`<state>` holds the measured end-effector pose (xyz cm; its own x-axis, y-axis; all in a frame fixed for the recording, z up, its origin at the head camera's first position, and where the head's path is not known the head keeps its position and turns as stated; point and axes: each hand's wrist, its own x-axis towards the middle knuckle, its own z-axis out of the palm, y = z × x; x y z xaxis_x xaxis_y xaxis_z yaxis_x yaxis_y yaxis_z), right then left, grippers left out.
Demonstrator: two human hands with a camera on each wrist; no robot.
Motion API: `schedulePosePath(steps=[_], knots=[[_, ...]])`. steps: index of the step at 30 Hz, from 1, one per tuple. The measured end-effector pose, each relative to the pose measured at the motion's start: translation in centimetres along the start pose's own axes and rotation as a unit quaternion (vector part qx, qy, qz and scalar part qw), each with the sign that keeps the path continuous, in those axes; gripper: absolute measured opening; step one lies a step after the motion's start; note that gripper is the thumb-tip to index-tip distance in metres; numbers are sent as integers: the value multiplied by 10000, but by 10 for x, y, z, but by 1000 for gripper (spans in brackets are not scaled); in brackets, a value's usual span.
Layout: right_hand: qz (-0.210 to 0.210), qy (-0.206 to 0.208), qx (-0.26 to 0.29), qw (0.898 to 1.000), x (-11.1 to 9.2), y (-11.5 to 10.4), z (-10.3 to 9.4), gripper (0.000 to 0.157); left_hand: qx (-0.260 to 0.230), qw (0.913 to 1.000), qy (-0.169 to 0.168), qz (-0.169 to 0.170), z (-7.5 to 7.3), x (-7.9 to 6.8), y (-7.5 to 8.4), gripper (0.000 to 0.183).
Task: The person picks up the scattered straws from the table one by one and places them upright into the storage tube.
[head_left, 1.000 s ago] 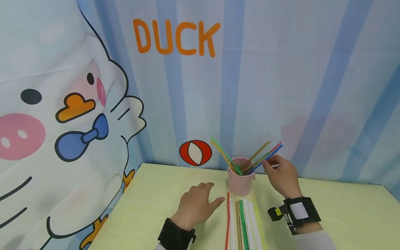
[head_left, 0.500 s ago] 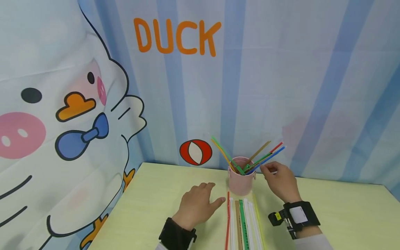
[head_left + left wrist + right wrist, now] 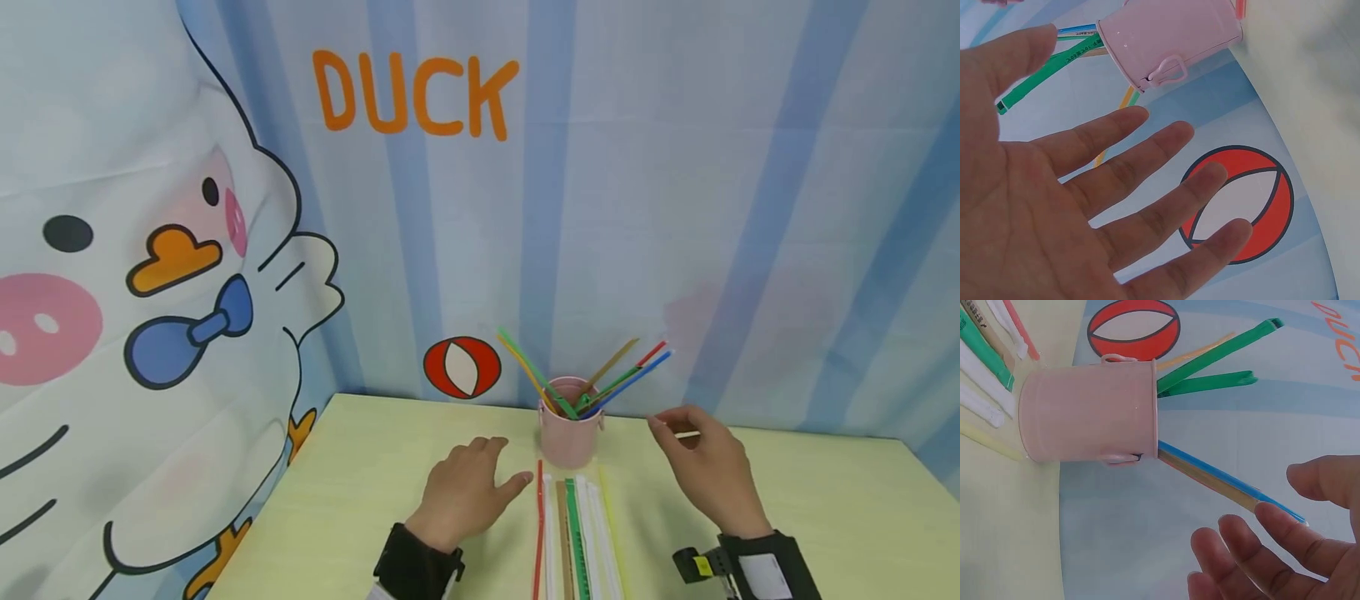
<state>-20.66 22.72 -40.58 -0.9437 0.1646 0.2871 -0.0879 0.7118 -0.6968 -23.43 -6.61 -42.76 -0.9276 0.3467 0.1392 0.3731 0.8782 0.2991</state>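
A small pink bucket (image 3: 567, 435) stands on the table with several drinking straws leaning out of it, among them a blue straw (image 3: 633, 382) and green-wrapped straws (image 3: 1219, 357). To its right, my right hand (image 3: 708, 467) hovers with loosely bent fingers and nothing in them; the right wrist view has thumb and fingertips apart. In front of the bucket lies a row of straws side by side: a red straw (image 3: 539, 525), white-wrapped straws (image 3: 597, 533), a brown one, a green one (image 3: 576, 533) and a yellow one. My left hand (image 3: 465, 487) stays left of this row, fingers spread, holding nothing.
Behind the pale yellow table (image 3: 322, 508) hangs a blue striped cloth (image 3: 637, 208) with a cartoon duck and a printed red-and-white ball (image 3: 462, 367). The table's back edge runs close behind the bucket.
My right hand has let go of the straws in the bucket and drawn back to the right and down. The left hand stays in place. The view has shifted slightly.
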Motion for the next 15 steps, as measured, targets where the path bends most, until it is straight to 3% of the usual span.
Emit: schedulePosePath(steps=[8,15], knots=[[-13,-81,3,10000,-16,6,7,55,-85,9999,140,19,-4,0,1,64],[-82,-205,-193,9996,-19,15,19,53,-120,9999,95,80,-3,-1,5,64]])
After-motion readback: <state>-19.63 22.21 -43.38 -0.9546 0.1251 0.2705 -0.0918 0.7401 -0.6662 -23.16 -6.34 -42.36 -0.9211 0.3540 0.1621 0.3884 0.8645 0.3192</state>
